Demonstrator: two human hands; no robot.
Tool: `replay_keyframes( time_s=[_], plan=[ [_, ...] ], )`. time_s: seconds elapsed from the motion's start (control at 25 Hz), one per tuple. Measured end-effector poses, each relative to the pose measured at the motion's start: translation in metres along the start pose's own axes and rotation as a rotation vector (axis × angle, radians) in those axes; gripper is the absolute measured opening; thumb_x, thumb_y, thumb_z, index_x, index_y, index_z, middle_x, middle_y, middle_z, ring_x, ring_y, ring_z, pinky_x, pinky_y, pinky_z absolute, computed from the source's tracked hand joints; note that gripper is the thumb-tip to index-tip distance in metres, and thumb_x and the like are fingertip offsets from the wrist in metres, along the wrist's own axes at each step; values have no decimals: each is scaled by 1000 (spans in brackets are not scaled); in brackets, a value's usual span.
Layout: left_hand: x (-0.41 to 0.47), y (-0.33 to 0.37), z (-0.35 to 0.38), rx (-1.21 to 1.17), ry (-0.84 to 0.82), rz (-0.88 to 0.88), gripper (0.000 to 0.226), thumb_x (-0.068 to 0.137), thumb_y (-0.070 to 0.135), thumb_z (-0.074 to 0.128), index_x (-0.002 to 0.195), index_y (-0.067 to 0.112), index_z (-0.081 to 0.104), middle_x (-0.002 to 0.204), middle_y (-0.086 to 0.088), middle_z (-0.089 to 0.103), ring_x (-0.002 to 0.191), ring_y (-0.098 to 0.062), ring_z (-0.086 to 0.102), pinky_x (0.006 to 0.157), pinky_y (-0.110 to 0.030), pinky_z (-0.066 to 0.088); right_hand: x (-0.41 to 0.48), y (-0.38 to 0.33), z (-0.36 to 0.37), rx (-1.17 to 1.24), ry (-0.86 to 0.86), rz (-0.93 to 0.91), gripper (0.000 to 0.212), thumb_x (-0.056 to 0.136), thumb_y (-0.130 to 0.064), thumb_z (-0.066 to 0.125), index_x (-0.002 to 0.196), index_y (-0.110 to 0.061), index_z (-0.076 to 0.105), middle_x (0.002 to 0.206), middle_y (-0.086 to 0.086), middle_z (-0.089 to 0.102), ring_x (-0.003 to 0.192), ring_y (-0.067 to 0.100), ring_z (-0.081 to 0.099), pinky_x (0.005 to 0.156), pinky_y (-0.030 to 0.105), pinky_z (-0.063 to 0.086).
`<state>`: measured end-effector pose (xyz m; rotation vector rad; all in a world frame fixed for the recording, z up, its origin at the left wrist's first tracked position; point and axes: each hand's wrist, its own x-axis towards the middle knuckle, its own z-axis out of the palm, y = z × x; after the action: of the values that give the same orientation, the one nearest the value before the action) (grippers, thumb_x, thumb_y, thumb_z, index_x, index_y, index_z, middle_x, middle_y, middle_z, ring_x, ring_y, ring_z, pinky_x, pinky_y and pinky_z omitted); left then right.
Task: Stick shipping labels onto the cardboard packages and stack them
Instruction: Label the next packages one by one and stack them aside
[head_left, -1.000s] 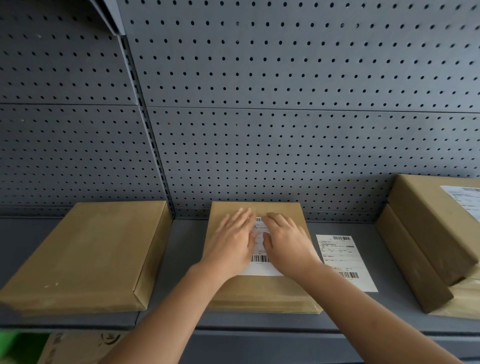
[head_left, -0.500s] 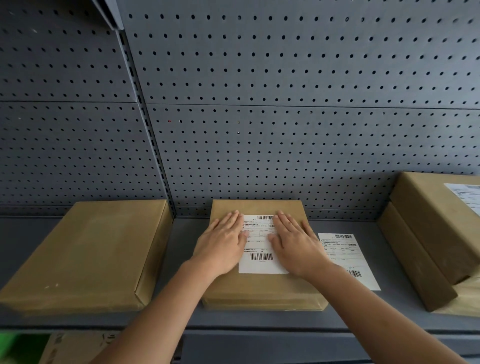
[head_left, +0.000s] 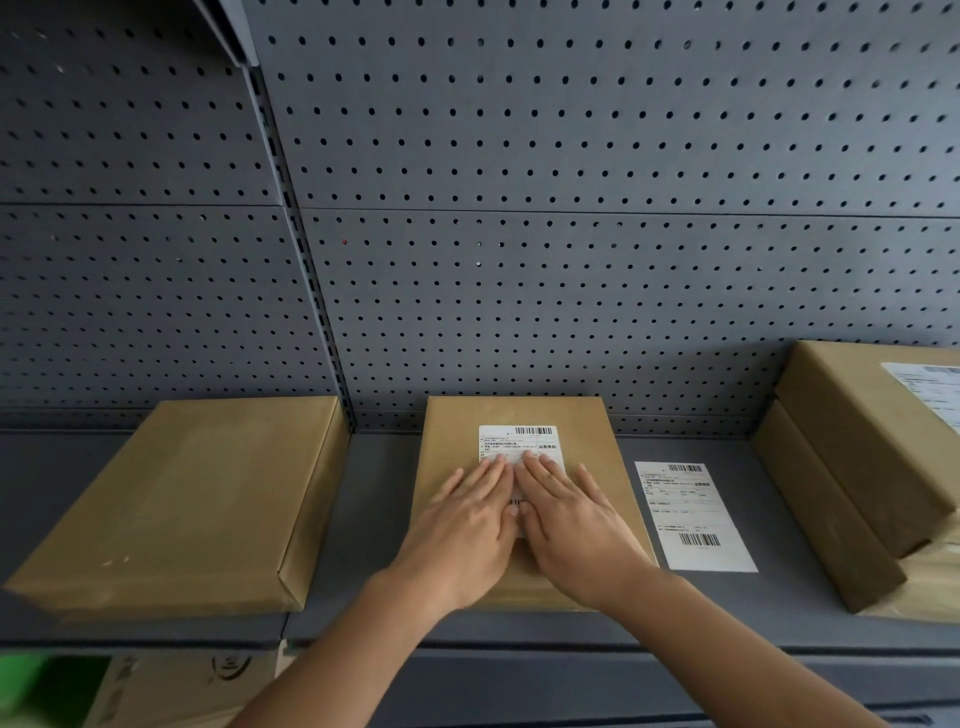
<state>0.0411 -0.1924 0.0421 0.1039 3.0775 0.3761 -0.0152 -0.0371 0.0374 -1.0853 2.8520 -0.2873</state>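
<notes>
A flat brown cardboard package (head_left: 452, 441) lies in the middle of the grey shelf (head_left: 374, 519). A white shipping label (head_left: 519, 440) with barcodes sits on its top. My left hand (head_left: 467, 525) and my right hand (head_left: 566, 519) lie flat side by side on the label's lower half, fingers spread, palms down. Only the label's upper part shows above my fingertips. A second loose label (head_left: 693, 514) lies on the shelf just right of the package.
A larger unlabelled package (head_left: 176, 499) rests at the left. A stack of packages (head_left: 852, 467) stands at the right, the top one bearing a label (head_left: 930, 387). A grey pegboard wall (head_left: 571, 208) rises behind. A cardboard box (head_left: 171, 686) shows below the shelf edge.
Both hands slid together toward the label's middle and down toward me, after being spread apart at its sides. More of the label's top edge now shows.
</notes>
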Motion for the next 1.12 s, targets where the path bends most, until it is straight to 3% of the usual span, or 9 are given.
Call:
replay_keyframes(
  time_s=[0.2, 0.36, 0.52, 0.72, 0.8, 0.92, 0.96, 1.04, 1.12],
  plan=[
    [-3, -2, 4, 28, -20, -32, 59, 110, 40, 13, 164, 19, 0, 172, 5, -6, 156, -4, -9, 129, -33, -2, -3, 6, 7, -51, 9, 49, 64, 102, -47, 10, 160, -20, 9, 168, -5, 3, 154, 8, -3, 123, 38, -7],
    [-9, -12, 3, 15, -32, -113, 61, 109, 44, 11, 163, 20, -4, 171, 6, -9, 156, -4, -9, 129, -33, -2, -15, 24, 6, -46, 26, 136, 82, 88, -58, -6, 160, -21, 8, 168, -8, 3, 153, 6, -2, 124, 40, -5],
    [-16, -21, -1, 14, -42, -171, 61, 109, 45, 8, 162, 20, -9, 170, 6, -15, 156, -6, -13, 129, -33, -4, -25, 32, 2, -4, 23, 213, 67, 103, -52, 12, 160, -18, 6, 168, -7, -1, 153, 7, -6, 123, 38, -10],
    [-37, 9, -2, -19, 3, -32, 60, 110, 42, 12, 162, 21, -8, 168, 10, -17, 153, 0, -16, 128, -31, -7, -42, 4, 4, -4, 67, 35, 73, 95, -51, 0, 160, -19, 8, 167, -6, -1, 152, 5, -7, 124, 38, -9],
    [-46, 19, 3, 16, -13, 17, 59, 110, 42, 11, 162, 21, -8, 168, 10, -17, 153, 0, -17, 129, -32, -5, -49, -7, 13, -23, 88, -44, 64, 101, -44, 10, 160, -18, 15, 166, -5, 7, 150, 6, -2, 123, 36, -7],
    [-53, 17, 9, 61, -37, 0, 60, 109, 43, 8, 162, 22, -10, 169, 9, -17, 153, -1, -19, 129, -32, -6, -58, -9, 22, -98, 92, -48, 56, 102, -38, 29, 150, -13, 44, 157, 3, 40, 146, 13, 30, 115, 40, 13],
    [-55, 14, 9, 65, -41, -17, 61, 107, 46, 4, 161, 23, -11, 169, 10, -18, 153, -1, -20, 128, -31, -7, -59, -6, 22, -114, 108, -26, 56, 102, -40, 30, 148, -13, 47, 156, 3, 43, 145, 13, 33, 114, 40, 15],
    [-61, 6, 7, 68, -48, -69, 69, 100, 56, -3, 160, 25, -14, 167, 11, -21, 152, -1, -20, 127, -29, -9, -64, 3, 19, -98, 107, 0, 59, 103, -45, 24, 154, -16, 36, 162, -1, 29, 149, 9, 18, 119, 40, 8],
    [-66, -5, 6, 72, -46, -139, 69, 98, 57, -7, 158, 25, -17, 165, 11, -25, 152, -2, -21, 126, -29, -10, -70, 20, 13, -80, 83, 49, 66, 102, -51, 9, 160, -22, 11, 165, -9, 2, 150, 4, -6, 124, 38, -4]
  ],
)
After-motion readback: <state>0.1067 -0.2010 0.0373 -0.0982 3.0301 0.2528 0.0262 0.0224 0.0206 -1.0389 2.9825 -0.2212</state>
